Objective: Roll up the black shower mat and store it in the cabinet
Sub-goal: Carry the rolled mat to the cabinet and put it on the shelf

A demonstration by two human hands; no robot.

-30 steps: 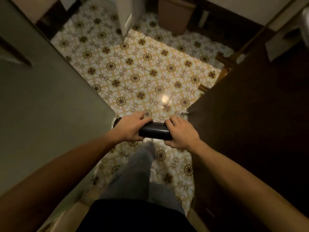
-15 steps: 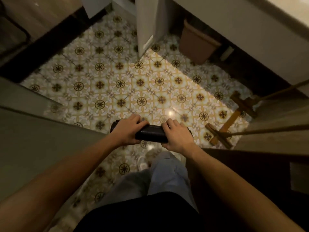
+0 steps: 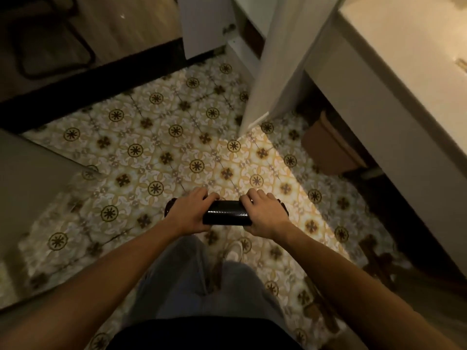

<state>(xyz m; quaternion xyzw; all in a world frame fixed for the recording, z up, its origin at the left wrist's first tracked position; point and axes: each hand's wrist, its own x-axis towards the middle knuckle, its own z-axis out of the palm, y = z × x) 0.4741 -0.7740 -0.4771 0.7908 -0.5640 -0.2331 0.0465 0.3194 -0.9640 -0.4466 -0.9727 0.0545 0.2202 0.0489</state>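
The black shower mat [image 3: 226, 215] is rolled into a tight, shiny tube held level at waist height over the tiled floor. My left hand [image 3: 190, 213] grips its left end and my right hand [image 3: 265, 214] grips its right end, so only the middle and the tips show. Ahead stands a white cabinet [image 3: 242, 50] under a pale counter, with one white door [image 3: 274, 61] swung open toward me. The inside of the cabinet is mostly hidden by the door.
Patterned yellow and brown tiles [image 3: 156, 137] cover the floor. A brown bin [image 3: 331, 145] sits under the white counter [image 3: 404, 72] at right. A grey wall or panel [image 3: 27, 198] stands at left. Wooden legs [image 3: 379, 263] lie at lower right. My legs are below.
The view has advanced and turned toward the white cabinet, whose open door now looms close. Both hands keep the same grip on the rolled mat.
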